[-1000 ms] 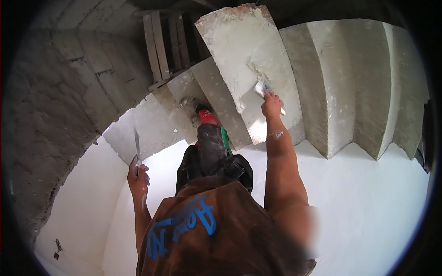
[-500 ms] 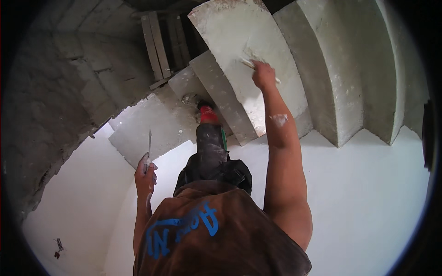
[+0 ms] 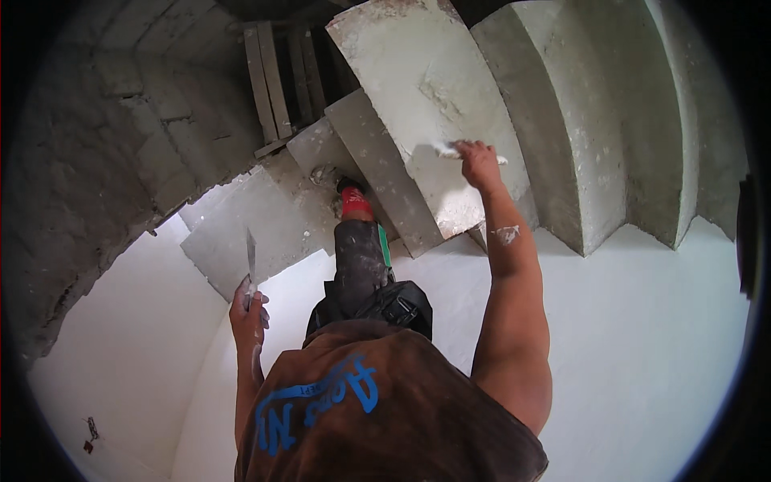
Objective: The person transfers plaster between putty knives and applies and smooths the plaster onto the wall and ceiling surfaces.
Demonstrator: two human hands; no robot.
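Observation:
My right hand (image 3: 480,166) is closed round a flat plastering blade (image 3: 446,152) coated in whitish paste. The blade lies against the pale surface of a broad stair step (image 3: 401,68), with its ends showing on either side of my fingers. A rough patch of wet plaster (image 3: 440,90) spreads just beyond that hand. Down at the left, my left hand (image 3: 250,312), smeared with white, grips a trowel (image 3: 251,255) whose thin grey blade points upward and is seen nearly edge-on. Its handle is mostly hidden by my fingers.
Concrete steps (image 3: 554,120) continue to the right along a white wall (image 3: 634,337). My foot (image 3: 347,183) rests on a lower step (image 3: 241,225). A rough grey wall edge (image 3: 104,201) curves along the left. Wooden boards (image 3: 267,80) stand at the back.
My right hand has drawn the blade across the step, toward me and slightly right, uncovering the rough plaster patch. The left hand with the trowel has shifted slightly.

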